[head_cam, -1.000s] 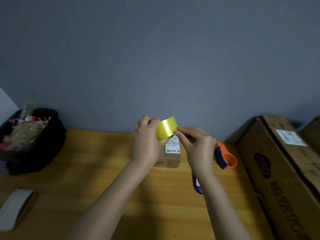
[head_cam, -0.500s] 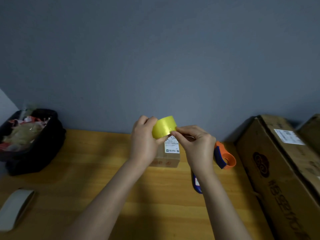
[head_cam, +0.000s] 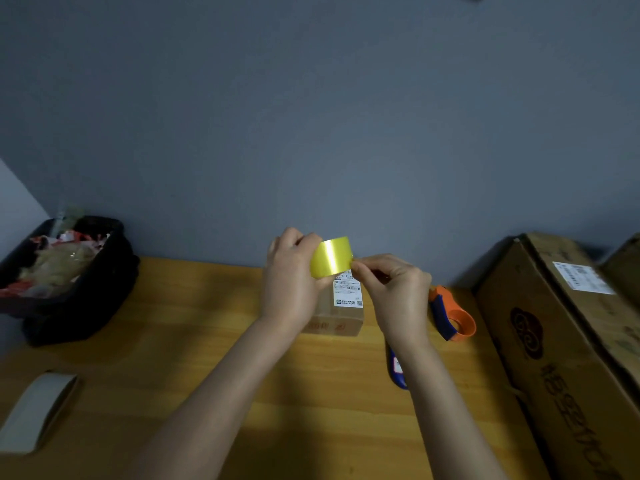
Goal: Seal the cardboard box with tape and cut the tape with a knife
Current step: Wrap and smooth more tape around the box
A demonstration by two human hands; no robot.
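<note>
The yellow tape roll [head_cam: 330, 256] is gripped by the left hand [head_cam: 294, 278] above the small cardboard box [head_cam: 341, 315] near the bench's far edge; its free end is pinched by the right hand [head_cam: 394, 289]; no tape is laid yet; the blue knife [head_cam: 396, 370] lies unused, so sealing and cutting appear to remain.

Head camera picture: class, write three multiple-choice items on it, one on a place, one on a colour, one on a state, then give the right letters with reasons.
1. Where is the small cardboard box?
A. on the wooden table, behind the hands
B. inside the black bin
C. on the big carton

2. What colour is the held tape roll?
A. white
B. yellow
C. blue

3. What is the right hand doing?
A. lying flat on the table
B. holding the knife
C. pinching at the roll's edge

Key: 1 A, the box stands on the table; 2 B, the roll in the left hand is glossy yellow; 3 C, its fingertips meet at the roll.
</note>
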